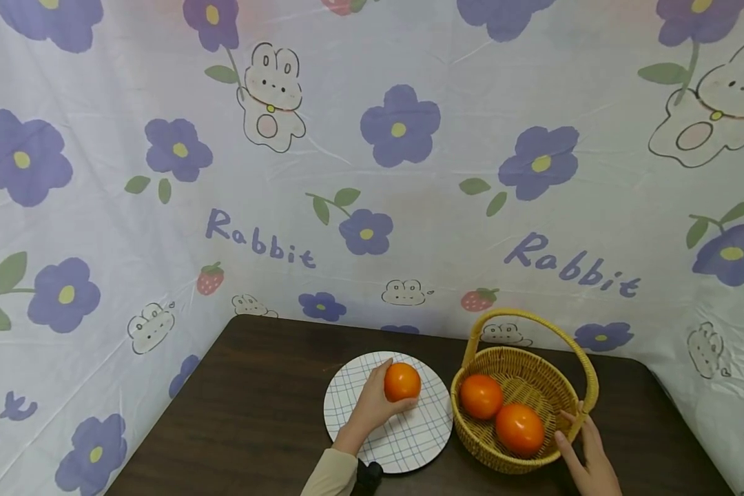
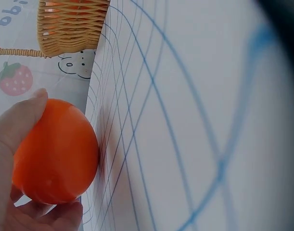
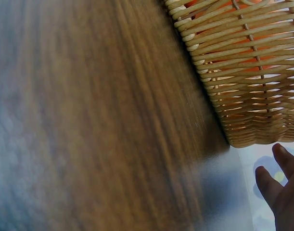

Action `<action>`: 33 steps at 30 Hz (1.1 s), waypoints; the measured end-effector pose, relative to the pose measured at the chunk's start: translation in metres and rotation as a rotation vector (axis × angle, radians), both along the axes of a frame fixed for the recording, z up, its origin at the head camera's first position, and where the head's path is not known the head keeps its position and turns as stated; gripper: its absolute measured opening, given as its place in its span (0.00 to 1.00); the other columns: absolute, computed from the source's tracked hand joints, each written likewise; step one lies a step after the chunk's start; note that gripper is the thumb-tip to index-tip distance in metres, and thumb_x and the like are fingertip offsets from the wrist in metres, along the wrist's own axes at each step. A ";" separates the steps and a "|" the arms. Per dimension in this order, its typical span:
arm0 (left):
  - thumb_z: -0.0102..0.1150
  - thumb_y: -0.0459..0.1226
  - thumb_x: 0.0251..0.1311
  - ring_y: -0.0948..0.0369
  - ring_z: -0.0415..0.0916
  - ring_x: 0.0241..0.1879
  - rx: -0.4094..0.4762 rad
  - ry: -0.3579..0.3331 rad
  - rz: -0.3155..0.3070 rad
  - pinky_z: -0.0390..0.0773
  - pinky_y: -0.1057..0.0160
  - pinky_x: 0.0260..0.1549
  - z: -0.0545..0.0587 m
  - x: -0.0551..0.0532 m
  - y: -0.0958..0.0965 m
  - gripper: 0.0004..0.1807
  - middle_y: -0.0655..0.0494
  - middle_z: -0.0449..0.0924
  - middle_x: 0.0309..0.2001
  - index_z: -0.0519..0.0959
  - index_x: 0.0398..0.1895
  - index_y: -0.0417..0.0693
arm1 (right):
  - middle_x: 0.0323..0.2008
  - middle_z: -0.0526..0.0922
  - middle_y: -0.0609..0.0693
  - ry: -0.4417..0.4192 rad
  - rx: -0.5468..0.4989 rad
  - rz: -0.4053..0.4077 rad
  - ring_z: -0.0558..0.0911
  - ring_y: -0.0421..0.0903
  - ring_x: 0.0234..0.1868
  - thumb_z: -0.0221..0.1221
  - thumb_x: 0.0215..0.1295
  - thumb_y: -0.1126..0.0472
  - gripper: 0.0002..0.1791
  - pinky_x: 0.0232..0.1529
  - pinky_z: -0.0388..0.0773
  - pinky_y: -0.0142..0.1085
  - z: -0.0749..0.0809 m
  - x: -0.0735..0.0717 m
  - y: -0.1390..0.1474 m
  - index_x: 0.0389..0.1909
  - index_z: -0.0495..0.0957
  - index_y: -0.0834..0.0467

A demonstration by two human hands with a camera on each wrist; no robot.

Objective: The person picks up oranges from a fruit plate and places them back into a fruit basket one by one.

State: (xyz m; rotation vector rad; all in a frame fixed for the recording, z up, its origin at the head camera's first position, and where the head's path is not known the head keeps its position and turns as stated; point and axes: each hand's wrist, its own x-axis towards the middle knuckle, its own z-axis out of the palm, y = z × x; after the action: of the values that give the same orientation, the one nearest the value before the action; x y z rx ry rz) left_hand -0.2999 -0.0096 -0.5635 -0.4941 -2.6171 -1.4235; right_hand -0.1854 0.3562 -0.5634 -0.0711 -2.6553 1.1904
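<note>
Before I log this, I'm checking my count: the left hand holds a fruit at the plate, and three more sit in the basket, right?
Not three: the head view shows two fruits in the basket. The left hand does hold a fruit at the plate.

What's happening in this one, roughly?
A person's left hand holds a round orange fruit on or just above a white checked plate. The right hand is at the right side of a wicker basket, by the base of its handle. Two similar fruits are inside the basket, which stands right of the plate.
</note>
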 end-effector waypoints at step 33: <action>0.71 0.53 0.42 0.52 0.70 0.56 0.004 0.032 -0.018 0.72 0.48 0.53 0.017 0.006 0.009 0.48 0.49 0.66 0.62 0.60 0.67 0.49 | 0.72 0.33 0.63 0.036 0.023 0.017 0.45 0.68 0.68 0.43 0.72 0.49 0.32 0.49 0.60 0.63 0.001 0.001 -0.001 0.68 0.52 0.65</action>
State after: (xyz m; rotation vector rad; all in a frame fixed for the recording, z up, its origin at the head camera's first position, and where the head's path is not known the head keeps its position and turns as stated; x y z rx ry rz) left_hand -0.2941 -0.0004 -0.5466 -0.5369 -2.5912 -1.4142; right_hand -0.1847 0.3551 -0.5620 -0.0228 -2.6433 1.1549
